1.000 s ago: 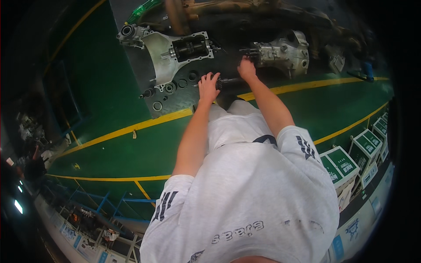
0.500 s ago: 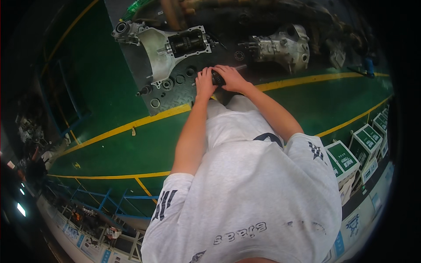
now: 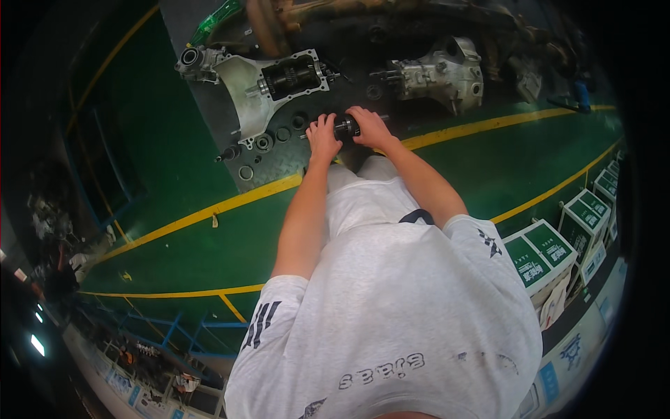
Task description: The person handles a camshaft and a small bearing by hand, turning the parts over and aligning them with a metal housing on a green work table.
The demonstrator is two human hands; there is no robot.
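A dark gear shaft (image 3: 344,126) lies level between my hands, its thin ends sticking out at either side. My left hand (image 3: 324,137) is closed around the left part, and my right hand (image 3: 370,128) grips the right part. Metal gears show in the gap between them. Just left of my left hand are several loose rings, among them a dark ring (image 3: 299,121) and a bearing (image 3: 263,143). Beyond stands an open aluminium gearbox housing (image 3: 242,94) with dark gears inside it.
A second gearbox casing (image 3: 440,78) stands at the far right on the dark metal surface. A small splined part (image 3: 228,153) and a ring (image 3: 246,172) lie near the left edge. Green bottle (image 3: 215,22) at the back. Green-and-white boxes (image 3: 541,256) stand to my right.
My hands have spread slightly apart along the gear shaft, baring more of its middle. The whole view has shifted a little.
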